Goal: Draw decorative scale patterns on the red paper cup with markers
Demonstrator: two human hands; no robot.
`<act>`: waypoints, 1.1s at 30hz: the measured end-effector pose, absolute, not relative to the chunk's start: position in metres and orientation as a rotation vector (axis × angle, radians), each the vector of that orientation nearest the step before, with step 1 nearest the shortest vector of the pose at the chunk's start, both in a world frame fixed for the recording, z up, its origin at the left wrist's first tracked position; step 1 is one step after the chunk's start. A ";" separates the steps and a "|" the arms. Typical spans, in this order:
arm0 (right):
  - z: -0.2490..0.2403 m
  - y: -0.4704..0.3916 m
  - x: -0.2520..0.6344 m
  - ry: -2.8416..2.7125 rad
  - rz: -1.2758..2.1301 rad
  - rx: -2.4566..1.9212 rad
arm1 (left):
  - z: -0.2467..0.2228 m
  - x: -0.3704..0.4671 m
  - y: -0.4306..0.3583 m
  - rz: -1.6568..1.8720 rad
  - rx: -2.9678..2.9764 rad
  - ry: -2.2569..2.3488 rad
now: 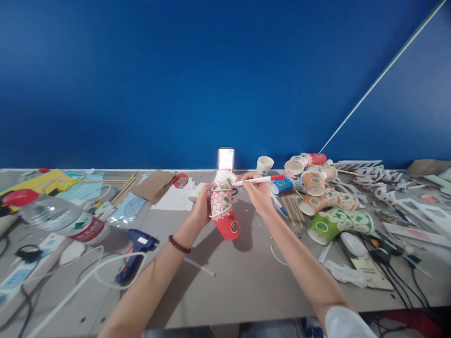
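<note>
My left hand is wrapped round the side of a stack of red and white paper cups, held tilted above the table. My right hand grips a marker pen with a white barrel and a red end. The pen's white end points left and lies close to the rim of the upper cup; whether it touches the cup I cannot tell. Behind the cups stands a small lit screen.
Several patterned paper cups lie to the right, near wooden sticks. A white cup stands by the wall. On the left are a glue gun, a large plastic bottle, a power strip and loose cables.
</note>
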State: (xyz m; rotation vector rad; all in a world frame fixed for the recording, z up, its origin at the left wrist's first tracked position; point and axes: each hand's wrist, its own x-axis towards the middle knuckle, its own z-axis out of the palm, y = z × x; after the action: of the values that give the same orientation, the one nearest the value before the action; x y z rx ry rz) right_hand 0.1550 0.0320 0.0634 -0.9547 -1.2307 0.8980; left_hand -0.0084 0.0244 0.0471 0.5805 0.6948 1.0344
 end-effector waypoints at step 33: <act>0.058 0.034 0.154 -1.321 0.816 -0.953 | 0.037 -0.009 0.029 1.039 0.708 0.754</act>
State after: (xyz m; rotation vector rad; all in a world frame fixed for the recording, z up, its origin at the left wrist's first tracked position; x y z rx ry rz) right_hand 0.1543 0.0337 0.0584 -0.9532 -1.3206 0.8158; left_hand -0.0086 0.0295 0.0365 0.7083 0.7537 1.0392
